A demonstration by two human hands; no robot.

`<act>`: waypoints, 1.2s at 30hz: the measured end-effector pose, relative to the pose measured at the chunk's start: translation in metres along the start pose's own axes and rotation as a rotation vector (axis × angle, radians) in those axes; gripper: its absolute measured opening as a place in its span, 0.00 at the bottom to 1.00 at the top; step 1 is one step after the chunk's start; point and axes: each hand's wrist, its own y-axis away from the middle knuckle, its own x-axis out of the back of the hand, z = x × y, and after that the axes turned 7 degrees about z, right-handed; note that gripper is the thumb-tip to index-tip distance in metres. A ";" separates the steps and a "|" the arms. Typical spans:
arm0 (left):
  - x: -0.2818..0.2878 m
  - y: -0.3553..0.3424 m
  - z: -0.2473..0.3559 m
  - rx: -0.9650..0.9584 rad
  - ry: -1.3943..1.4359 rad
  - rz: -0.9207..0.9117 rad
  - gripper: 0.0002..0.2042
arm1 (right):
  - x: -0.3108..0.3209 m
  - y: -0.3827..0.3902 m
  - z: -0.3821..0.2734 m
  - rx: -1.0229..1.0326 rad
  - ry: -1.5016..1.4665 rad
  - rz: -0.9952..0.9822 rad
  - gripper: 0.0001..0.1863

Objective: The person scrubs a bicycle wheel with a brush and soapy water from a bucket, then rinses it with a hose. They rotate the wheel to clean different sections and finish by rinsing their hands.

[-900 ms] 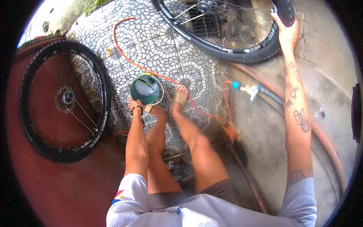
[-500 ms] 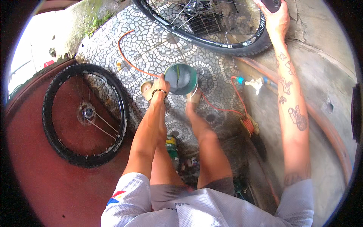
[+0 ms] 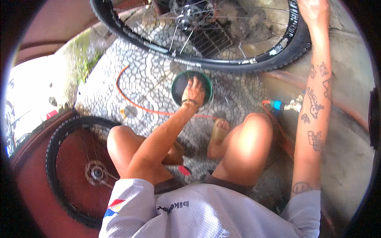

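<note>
Paving (image 3: 147, 93) surrounded the bucket (image 3: 207, 85); over it, the left hand (image 3: 193, 93) had slightly spread fingers. Beyond it was the wheel (image 3: 185, 23), probably stiff, best held by its tyre (image 3: 274, 64); right hand (image 3: 316, 14), fingers unclear.

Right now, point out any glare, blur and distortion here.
Head view: left background is blown out white; head view: paving looks smeared; head view: left hand, at the green bucket, looks slightly soft; head view: fisheye leaves the corners black.
</note>
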 end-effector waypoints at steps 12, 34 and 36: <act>0.038 -0.016 -0.039 0.085 0.052 -0.245 0.11 | 0.008 -0.002 -0.004 0.007 0.230 0.099 0.50; 0.068 -0.040 -0.211 0.652 1.025 0.877 0.12 | -0.003 -0.003 -0.001 -0.088 -0.031 -0.090 0.48; 0.062 -0.045 -0.201 0.452 1.071 1.048 0.12 | -0.004 -0.005 -0.002 -0.104 -0.093 -0.106 0.48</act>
